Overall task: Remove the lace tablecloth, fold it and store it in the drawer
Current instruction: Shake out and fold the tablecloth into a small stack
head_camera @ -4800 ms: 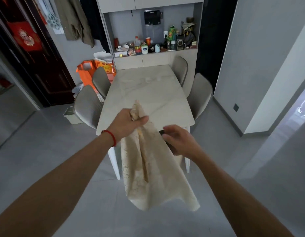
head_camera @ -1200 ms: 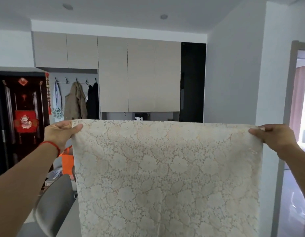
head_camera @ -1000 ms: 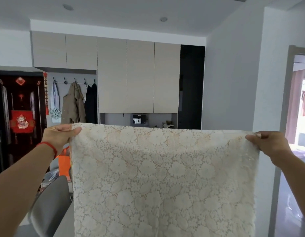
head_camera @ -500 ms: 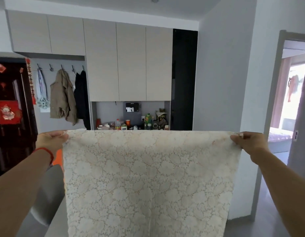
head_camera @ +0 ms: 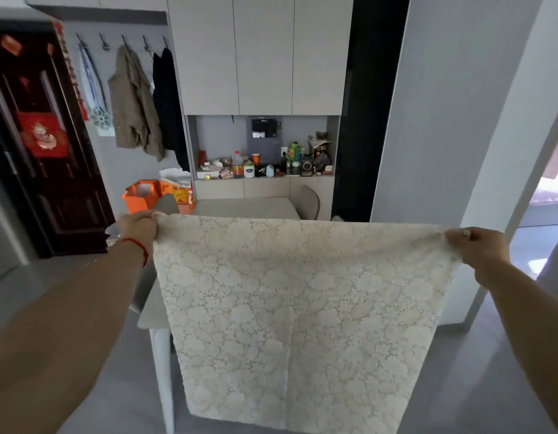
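The cream lace tablecloth point(head_camera: 296, 314) hangs spread wide in front of me, its top edge stretched level between both hands. My left hand point(head_camera: 139, 227), with a red string at the wrist, pinches the upper left corner. My right hand point(head_camera: 477, 250) pinches the upper right corner. The cloth drops in a flat sheet with a vertical crease down its middle and hides most of the dining table point(head_camera: 246, 207) behind it. No drawer can be picked out from here.
Grey chairs point(head_camera: 309, 205) flank the table. Behind it a cabinet niche point(head_camera: 265, 170) holds bottles and jars. Orange bags point(head_camera: 143, 195) sit on the floor at left, near a dark door point(head_camera: 46, 151). A white wall corner point(head_camera: 459, 151) is close on the right.
The view has tilted down and both hands have lowered the stretched cloth from chest height. Earlier the cloth was bunched in both hands; it is now spread flat.
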